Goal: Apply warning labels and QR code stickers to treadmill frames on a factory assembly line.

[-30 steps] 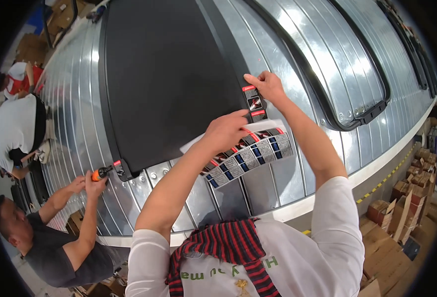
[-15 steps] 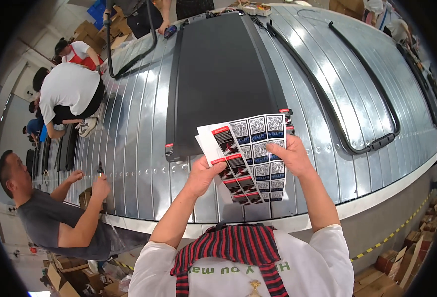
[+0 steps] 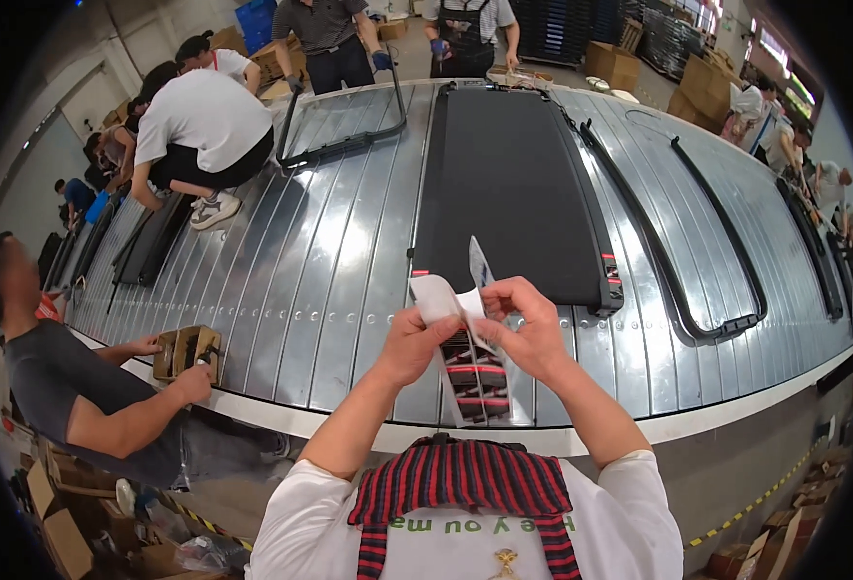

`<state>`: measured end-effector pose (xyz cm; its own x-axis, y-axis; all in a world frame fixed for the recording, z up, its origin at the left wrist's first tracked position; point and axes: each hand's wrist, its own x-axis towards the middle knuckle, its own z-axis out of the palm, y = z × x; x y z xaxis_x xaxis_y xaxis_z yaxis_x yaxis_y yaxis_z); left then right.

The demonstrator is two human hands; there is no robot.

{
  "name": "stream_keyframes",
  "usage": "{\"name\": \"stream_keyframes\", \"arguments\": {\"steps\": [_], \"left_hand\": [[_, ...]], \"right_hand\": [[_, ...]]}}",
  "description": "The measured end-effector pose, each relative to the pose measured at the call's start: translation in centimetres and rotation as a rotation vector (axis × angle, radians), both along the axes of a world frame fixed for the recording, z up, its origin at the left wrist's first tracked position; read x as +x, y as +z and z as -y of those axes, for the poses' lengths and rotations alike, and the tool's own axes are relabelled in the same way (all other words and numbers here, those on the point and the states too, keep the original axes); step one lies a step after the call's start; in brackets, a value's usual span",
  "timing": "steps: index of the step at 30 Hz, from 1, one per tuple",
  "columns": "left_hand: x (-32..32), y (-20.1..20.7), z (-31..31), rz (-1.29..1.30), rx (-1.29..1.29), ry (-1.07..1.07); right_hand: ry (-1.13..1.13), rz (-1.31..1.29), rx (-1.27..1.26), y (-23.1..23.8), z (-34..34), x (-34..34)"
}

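Note:
My left hand (image 3: 413,346) pinches a stack of sticker sheets (image 3: 477,391) at its left edge, above the near edge of the metal table. Red and black labels show on the hanging part, and the white upper part curls over. My right hand (image 3: 528,331) is closed on the right side of the sheets, thumb bent against the paper; one sheet stands nearly edge-on beside its fingers. Just beyond my hands lies a black treadmill deck (image 3: 513,184). Small red labels are on its near corners.
A black U-shaped tube frame (image 3: 699,327) lies right of the deck. At left, a co-worker in grey (image 3: 88,387) handles an open cardboard box (image 3: 183,354). Another person (image 3: 204,121) squats on the table. Someone behind the table holds a second tube frame (image 3: 341,143). Cartons fill the lower corners.
The sheets went from fanned flat to curled and turned. My right hand moved left, closer to my left. The deck now sits farther right in view, and the co-worker's hands are at the box.

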<state>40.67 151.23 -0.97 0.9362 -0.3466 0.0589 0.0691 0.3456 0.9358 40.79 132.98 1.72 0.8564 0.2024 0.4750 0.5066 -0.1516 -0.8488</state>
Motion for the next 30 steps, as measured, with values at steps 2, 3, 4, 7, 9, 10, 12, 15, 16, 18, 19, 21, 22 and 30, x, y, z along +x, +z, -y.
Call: {"name": "stream_keyframes", "arguments": {"steps": [2,3,4,7,9,10,12,15,16,18,19,21,22,30], "left_hand": [[-0.6,0.2,-2.1,0.018,-0.024,-0.001],[-0.9,0.6,-2.9,0.017,-0.026,-0.003],[-1.0,0.9,-3.7,0.017,-0.109,-0.029],[-0.7,0.9,-6.1,0.043,-0.21,-0.103],[-0.1,0.7,-7.5,0.048,-0.243,-0.164],[0.2,0.7,-8.0,0.045,-0.244,-0.185],[0.6,0.5,-8.8,0.06,-0.24,-0.179],[1.3,-0.1,-9.2,0.063,-0.268,-0.219],[1.5,-0.8,-9.4,0.046,-0.282,-0.223],[1.9,-1.4,-9.5,0.013,-0.308,-0.281],[2.1,-1.7,-9.5,-0.01,-0.328,-0.303],[2.4,-2.8,-9.4,-0.057,-0.304,-0.314],[2.5,-3.3,-9.4,-0.068,-0.293,-0.304],[1.8,-2.9,-11.7,-0.087,-0.251,-0.194]], "right_hand": [[0.015,0.049,0.002,0.9,-2.3,-0.4],[0.028,0.103,0.011,1.3,-3.3,-0.5],[0.027,0.147,0.007,1.6,-4.3,-0.7],[0.029,0.188,0.011,1.8,-7.0,-1.2],[0.006,0.171,0.002,2.0,-8.3,-1.4],[-0.022,0.183,0.011,1.9,-8.8,-1.4],[-0.081,0.192,0.015,1.5,-9.5,-1.4],[-0.172,0.254,0.008,0.7,-10.1,-1.5],[-0.211,0.288,-0.034,0.5,-10.3,-1.6],[-0.269,0.368,-0.102,-0.1,-10.5,-1.5],[-0.291,0.363,-0.112,-0.1,-10.6,-1.8],[-0.294,0.269,-0.182,-0.2,-10.6,-2.5],[-0.281,0.254,-0.228,-0.7,-10.3,-2.4],[0.01,0.001,0.028,-2.6,-12.0,-0.4]]}}
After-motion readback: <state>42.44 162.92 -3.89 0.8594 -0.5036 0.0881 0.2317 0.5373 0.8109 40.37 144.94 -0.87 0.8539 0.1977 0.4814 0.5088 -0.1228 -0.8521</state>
